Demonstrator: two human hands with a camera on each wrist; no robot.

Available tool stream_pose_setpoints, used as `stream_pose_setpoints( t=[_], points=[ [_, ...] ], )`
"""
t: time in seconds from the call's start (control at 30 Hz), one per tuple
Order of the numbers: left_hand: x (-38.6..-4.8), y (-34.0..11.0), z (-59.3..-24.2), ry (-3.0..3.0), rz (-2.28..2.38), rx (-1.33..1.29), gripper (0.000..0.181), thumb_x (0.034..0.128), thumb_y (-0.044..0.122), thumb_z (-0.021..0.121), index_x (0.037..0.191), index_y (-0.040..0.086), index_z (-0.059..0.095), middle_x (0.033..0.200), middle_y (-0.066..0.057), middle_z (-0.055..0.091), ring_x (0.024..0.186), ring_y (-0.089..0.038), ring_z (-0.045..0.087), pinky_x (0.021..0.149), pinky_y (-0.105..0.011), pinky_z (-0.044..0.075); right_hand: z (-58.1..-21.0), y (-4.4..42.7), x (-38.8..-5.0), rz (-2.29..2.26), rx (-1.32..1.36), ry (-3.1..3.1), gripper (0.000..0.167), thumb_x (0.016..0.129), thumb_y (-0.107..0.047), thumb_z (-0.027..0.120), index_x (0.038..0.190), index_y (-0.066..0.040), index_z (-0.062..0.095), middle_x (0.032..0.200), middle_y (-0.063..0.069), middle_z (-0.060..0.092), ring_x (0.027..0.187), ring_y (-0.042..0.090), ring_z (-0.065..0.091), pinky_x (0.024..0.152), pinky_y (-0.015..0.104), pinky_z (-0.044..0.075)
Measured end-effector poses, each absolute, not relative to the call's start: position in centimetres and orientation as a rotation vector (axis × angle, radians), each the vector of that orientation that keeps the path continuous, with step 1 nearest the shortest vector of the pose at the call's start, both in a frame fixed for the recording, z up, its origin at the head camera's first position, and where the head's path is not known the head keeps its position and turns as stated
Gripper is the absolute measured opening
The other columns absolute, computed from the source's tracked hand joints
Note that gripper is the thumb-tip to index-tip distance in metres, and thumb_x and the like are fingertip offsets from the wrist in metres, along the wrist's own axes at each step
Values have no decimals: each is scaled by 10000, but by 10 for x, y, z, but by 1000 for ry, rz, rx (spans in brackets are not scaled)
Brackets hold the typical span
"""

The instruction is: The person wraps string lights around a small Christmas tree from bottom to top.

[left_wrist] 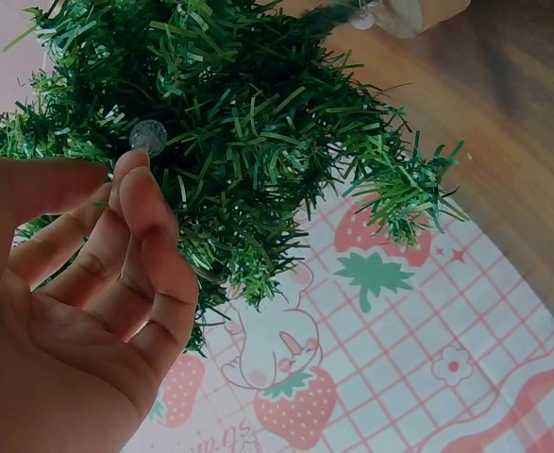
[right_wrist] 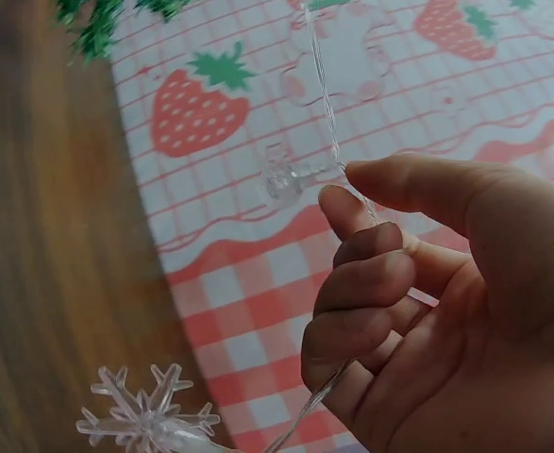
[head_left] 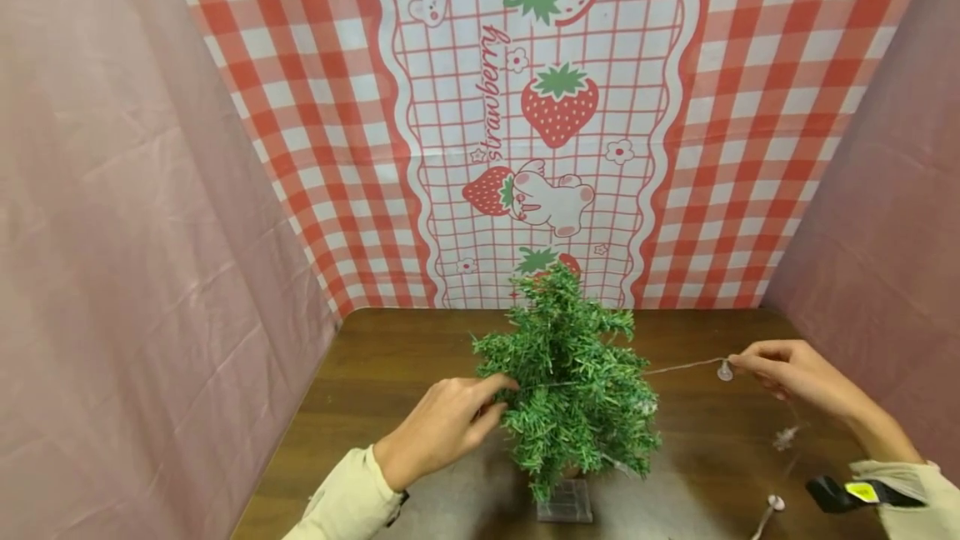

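Observation:
A small artificial green tree (head_left: 562, 382) stands on a grey square base (head_left: 564, 502). Beside its left branches is my left hand (head_left: 446, 423), its fingertips touching a clear round bulb (left_wrist: 148, 138) among the needles. The thumb stands apart from the bulb. A thin clear light string (head_left: 686, 367) crosses the tree's front and stretches right to my right hand (head_left: 798, 373). There the thumb and forefinger pinch the wire (right_wrist: 326, 90) beside a clear bulb (right_wrist: 291, 179). A clear snowflake light (right_wrist: 149, 415) hangs on the loose length below the right hand. Part of the string is hidden in the branches.
The brown wooden table (head_left: 405, 340) lies under the tree. Behind it hangs a red-checked strawberry cloth (head_left: 315, 107), with pink drapes (head_left: 150, 232) at both sides. A white piece on the string (head_left: 776, 503) lies near the front right, beside a black wrist strap (head_left: 832, 494).

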State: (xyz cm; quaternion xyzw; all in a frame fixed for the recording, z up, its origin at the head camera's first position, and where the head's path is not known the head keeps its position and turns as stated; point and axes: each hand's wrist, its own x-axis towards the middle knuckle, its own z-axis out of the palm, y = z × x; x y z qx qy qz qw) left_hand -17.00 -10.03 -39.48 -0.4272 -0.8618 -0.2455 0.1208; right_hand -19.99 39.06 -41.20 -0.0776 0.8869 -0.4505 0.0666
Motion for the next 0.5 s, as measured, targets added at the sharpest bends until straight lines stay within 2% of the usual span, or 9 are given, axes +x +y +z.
stream_pose_setpoints(
  t=[0.17,0.4,0.5],
  points=[
    [-169,-102,-394,-2529,-719,-1253,261,990,111,611,1244,164,635,586,161,418,422,52,239,427,-115,223,-427,385,-219,-1323,-226,2659,345,1013,-340,585,950,-17,689,632,-23,434,507,76,410,437,295,404],
    [-168,-108,-393,-2518,-792,-1283,261,989,95,608,1244,143,638,666,143,515,470,48,328,460,-113,292,-435,371,-240,-1273,-270,2708,373,1004,-346,599,851,-9,649,596,-7,454,493,103,454,430,290,417],
    [-169,-114,-394,-2483,-879,-1296,211,993,84,599,1192,117,662,700,131,543,505,36,390,472,-113,341,-437,365,-247,-1286,-283,2731,379,1009,-330,594,806,-10,600,609,32,500,489,137,495,421,309,445]
  ],
)
